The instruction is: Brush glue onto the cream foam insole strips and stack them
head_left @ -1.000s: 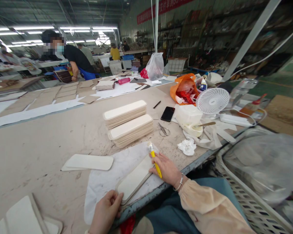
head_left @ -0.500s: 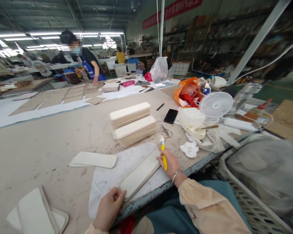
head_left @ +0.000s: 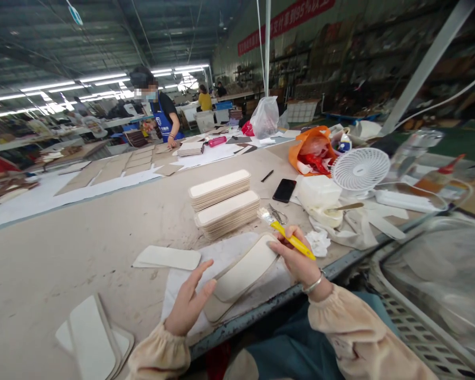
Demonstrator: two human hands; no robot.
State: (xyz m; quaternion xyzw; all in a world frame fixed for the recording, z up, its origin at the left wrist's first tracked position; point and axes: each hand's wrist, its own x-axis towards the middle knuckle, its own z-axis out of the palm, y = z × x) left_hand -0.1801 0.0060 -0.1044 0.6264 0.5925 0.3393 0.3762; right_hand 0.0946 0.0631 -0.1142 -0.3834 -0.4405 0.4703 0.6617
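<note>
R hand point(head_left: 302, 264): fingers clamped on bristle brush point(head_left: 277, 227) + flat rd-cornered panel point(head_left: 245, 269); L hand point(head_left: 187, 306): fingers apart. Metal scissors point(head_left: 280, 215), crumpled tissue point(head_left: 320, 244) nr brush.

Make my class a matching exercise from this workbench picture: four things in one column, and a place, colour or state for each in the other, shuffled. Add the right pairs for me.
Column one
1. Paintbrush
2. Smartphone
3. Neat stacks of pale panels
4. Small fan

Column two
A. Two, standing side by side
B. White, with a round slatted front
C. Gripped in the person's right hand
D. Lying flat, dark screen upward

Right pairs
1-C
2-D
3-A
4-B
</note>
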